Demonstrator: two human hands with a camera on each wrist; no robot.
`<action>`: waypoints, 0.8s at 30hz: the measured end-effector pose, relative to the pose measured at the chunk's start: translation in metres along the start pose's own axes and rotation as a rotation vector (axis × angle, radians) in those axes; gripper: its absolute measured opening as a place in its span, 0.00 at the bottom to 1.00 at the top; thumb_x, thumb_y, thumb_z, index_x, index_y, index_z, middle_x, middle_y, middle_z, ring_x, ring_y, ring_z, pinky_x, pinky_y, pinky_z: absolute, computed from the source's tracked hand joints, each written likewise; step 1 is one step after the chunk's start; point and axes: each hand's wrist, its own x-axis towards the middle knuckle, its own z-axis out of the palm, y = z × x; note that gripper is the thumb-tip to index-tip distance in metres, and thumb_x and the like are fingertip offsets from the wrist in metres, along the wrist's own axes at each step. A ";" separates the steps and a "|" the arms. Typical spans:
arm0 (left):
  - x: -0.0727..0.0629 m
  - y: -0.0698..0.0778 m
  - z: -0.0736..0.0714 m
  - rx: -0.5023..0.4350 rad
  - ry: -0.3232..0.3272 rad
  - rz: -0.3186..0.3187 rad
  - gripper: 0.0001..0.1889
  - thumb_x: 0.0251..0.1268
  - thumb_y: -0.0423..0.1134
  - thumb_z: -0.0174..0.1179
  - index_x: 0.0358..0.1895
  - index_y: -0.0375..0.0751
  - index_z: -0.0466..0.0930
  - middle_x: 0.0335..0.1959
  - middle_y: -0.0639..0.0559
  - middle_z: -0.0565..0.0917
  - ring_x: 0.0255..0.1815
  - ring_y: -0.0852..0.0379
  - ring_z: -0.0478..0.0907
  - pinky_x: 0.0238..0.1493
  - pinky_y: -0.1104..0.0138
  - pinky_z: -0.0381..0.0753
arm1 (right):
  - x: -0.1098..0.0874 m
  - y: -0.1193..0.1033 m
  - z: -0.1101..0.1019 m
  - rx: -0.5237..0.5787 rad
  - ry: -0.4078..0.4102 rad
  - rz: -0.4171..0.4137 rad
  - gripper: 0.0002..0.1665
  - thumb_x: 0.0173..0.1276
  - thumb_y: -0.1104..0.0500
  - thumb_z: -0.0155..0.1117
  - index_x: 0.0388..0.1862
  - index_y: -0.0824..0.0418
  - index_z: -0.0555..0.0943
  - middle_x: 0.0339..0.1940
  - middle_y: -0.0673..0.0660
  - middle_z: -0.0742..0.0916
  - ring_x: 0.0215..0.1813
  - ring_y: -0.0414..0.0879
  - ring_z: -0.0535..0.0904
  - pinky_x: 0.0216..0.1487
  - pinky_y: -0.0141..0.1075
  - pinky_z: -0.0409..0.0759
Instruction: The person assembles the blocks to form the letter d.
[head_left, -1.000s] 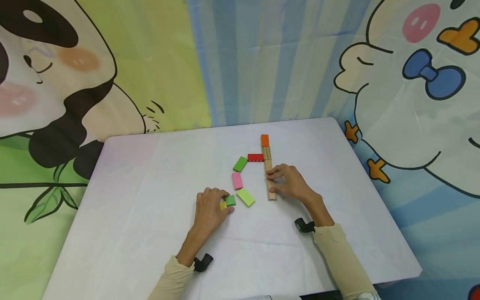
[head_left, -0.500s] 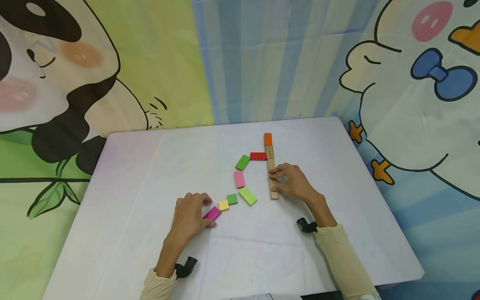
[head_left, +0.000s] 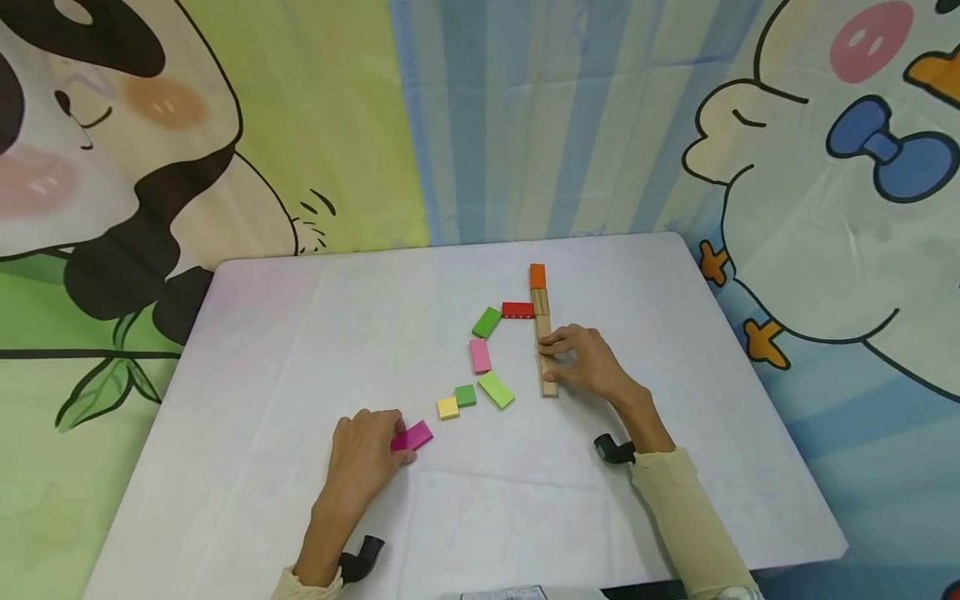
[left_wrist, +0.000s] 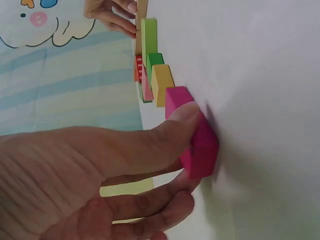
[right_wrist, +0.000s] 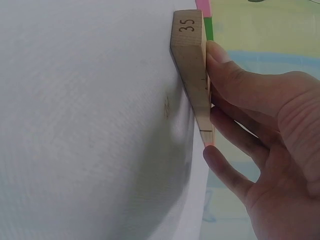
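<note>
My left hand point(head_left: 363, 454) pinches a magenta block point(head_left: 412, 437) between thumb and fingers, low over or on the white table. In the left wrist view the thumb lies across that magenta block point(left_wrist: 200, 145), and a yellow block point(left_wrist: 162, 84) stands just beyond it. The fingertips and thumb of my right hand point(head_left: 588, 362) rest on a row of plain wooden blocks point(head_left: 550, 387). From the right wrist, the nearest wooden block point(right_wrist: 187, 32) carries the number 35 on its end, with the right hand's fingers fairly straight beside it.
An orange block point(head_left: 537, 276) tops the wooden row. A red block point(head_left: 517, 311) joins its left side. From there curve a green block point(head_left: 487, 322), a pink block point(head_left: 480, 356), a lime block point(head_left: 497, 390), a small green block point(head_left: 465, 395) and the yellow block point(head_left: 447, 407).
My left hand has moved left and nearer to me. The magenta block, touching the yellow one half a second ago, now lies apart from it. My right hand has stayed on the wooden row.
</note>
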 end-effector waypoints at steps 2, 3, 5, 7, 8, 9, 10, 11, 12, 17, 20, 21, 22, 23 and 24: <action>-0.003 -0.001 -0.001 0.021 0.000 0.026 0.18 0.45 0.36 0.89 0.39 0.40 0.90 0.25 0.52 0.85 0.30 0.54 0.73 0.39 0.60 0.66 | 0.000 0.001 0.000 -0.003 0.002 0.006 0.28 0.59 0.64 0.87 0.59 0.67 0.90 0.64 0.60 0.92 0.70 0.62 0.83 0.75 0.59 0.78; -0.005 -0.002 -0.002 0.033 0.000 0.041 0.18 0.45 0.36 0.89 0.38 0.40 0.90 0.25 0.51 0.86 0.30 0.54 0.73 0.38 0.60 0.65 | 0.000 0.001 0.000 -0.003 0.003 0.008 0.28 0.59 0.64 0.87 0.59 0.66 0.90 0.64 0.60 0.92 0.70 0.62 0.83 0.75 0.59 0.78; -0.007 -0.004 -0.003 0.044 -0.002 0.065 0.17 0.44 0.34 0.89 0.37 0.40 0.90 0.25 0.52 0.86 0.28 0.56 0.73 0.38 0.61 0.65 | 0.000 0.002 0.000 0.005 0.002 0.010 0.28 0.59 0.64 0.87 0.59 0.66 0.90 0.64 0.60 0.92 0.71 0.62 0.83 0.75 0.58 0.78; -0.008 -0.006 -0.007 0.034 -0.001 0.089 0.16 0.46 0.33 0.88 0.36 0.41 0.90 0.24 0.54 0.85 0.27 0.58 0.72 0.38 0.62 0.65 | -0.001 0.002 0.000 0.009 0.003 0.009 0.28 0.59 0.64 0.87 0.59 0.66 0.90 0.64 0.60 0.91 0.71 0.62 0.83 0.75 0.58 0.78; -0.009 -0.005 -0.010 0.021 0.000 0.102 0.15 0.46 0.33 0.87 0.36 0.41 0.90 0.24 0.55 0.85 0.27 0.59 0.72 0.39 0.62 0.65 | 0.000 0.003 0.000 0.012 0.002 0.011 0.28 0.59 0.64 0.87 0.59 0.66 0.90 0.64 0.60 0.91 0.71 0.62 0.83 0.75 0.58 0.78; -0.008 -0.004 -0.014 0.003 0.002 0.114 0.15 0.46 0.34 0.87 0.36 0.42 0.91 0.24 0.56 0.85 0.27 0.60 0.71 0.40 0.62 0.66 | 0.000 0.004 0.000 0.014 0.001 0.012 0.28 0.60 0.64 0.86 0.59 0.66 0.90 0.65 0.60 0.91 0.71 0.62 0.82 0.75 0.59 0.77; -0.007 -0.002 -0.017 -0.018 0.005 0.129 0.15 0.47 0.34 0.88 0.36 0.43 0.91 0.24 0.57 0.85 0.27 0.61 0.71 0.41 0.62 0.67 | 0.000 0.004 0.000 0.014 0.000 0.011 0.28 0.60 0.64 0.86 0.60 0.66 0.90 0.65 0.60 0.91 0.71 0.62 0.82 0.75 0.59 0.77; -0.006 0.001 -0.021 -0.042 0.011 0.149 0.15 0.47 0.36 0.88 0.37 0.44 0.91 0.25 0.58 0.85 0.28 0.62 0.71 0.42 0.63 0.68 | 0.000 0.005 -0.001 0.015 0.000 0.014 0.28 0.60 0.64 0.86 0.60 0.66 0.90 0.65 0.60 0.91 0.72 0.62 0.82 0.75 0.59 0.77; -0.004 0.005 -0.023 -0.061 0.022 0.178 0.15 0.48 0.37 0.88 0.37 0.45 0.91 0.26 0.59 0.86 0.29 0.63 0.72 0.43 0.63 0.69 | 0.000 0.005 -0.001 0.012 0.000 0.016 0.28 0.60 0.64 0.86 0.59 0.66 0.90 0.65 0.60 0.91 0.72 0.62 0.82 0.75 0.59 0.77; 0.021 0.032 -0.014 -0.127 0.102 0.367 0.18 0.48 0.44 0.90 0.42 0.51 0.93 0.31 0.62 0.88 0.34 0.66 0.75 0.44 0.65 0.73 | 0.001 0.006 -0.003 0.022 0.003 0.021 0.28 0.59 0.64 0.87 0.59 0.67 0.90 0.65 0.60 0.91 0.72 0.62 0.82 0.76 0.59 0.77; 0.042 0.051 0.000 -0.152 0.127 0.479 0.17 0.50 0.46 0.88 0.43 0.52 0.93 0.31 0.60 0.90 0.34 0.65 0.75 0.44 0.64 0.73 | 0.001 0.006 -0.002 0.034 0.000 0.020 0.28 0.59 0.65 0.87 0.59 0.67 0.90 0.65 0.60 0.91 0.72 0.62 0.82 0.76 0.59 0.77; 0.049 0.058 0.005 -0.158 0.128 0.510 0.17 0.52 0.46 0.88 0.43 0.52 0.93 0.31 0.59 0.90 0.34 0.64 0.76 0.44 0.64 0.73 | 0.001 0.005 -0.002 0.039 -0.001 0.022 0.28 0.59 0.65 0.87 0.59 0.67 0.90 0.64 0.60 0.91 0.71 0.62 0.82 0.76 0.59 0.77; 0.057 0.064 0.010 -0.168 0.127 0.534 0.16 0.52 0.47 0.87 0.43 0.52 0.93 0.31 0.58 0.90 0.34 0.64 0.76 0.43 0.64 0.73 | 0.001 0.005 -0.001 0.041 -0.003 0.023 0.28 0.59 0.64 0.87 0.59 0.66 0.90 0.64 0.60 0.91 0.71 0.62 0.82 0.76 0.59 0.77; 0.064 0.069 0.014 -0.177 0.124 0.554 0.16 0.53 0.47 0.87 0.43 0.52 0.93 0.32 0.58 0.91 0.34 0.63 0.76 0.44 0.63 0.72 | 0.001 0.005 -0.001 0.043 -0.004 0.023 0.28 0.59 0.64 0.87 0.59 0.66 0.90 0.64 0.60 0.91 0.71 0.61 0.82 0.76 0.59 0.77; 0.070 0.074 0.019 -0.183 0.120 0.567 0.16 0.53 0.48 0.86 0.43 0.52 0.93 0.33 0.59 0.91 0.35 0.63 0.77 0.44 0.63 0.72 | 0.001 0.005 0.000 0.043 -0.003 0.021 0.28 0.59 0.64 0.87 0.59 0.66 0.90 0.64 0.60 0.92 0.71 0.61 0.82 0.76 0.59 0.77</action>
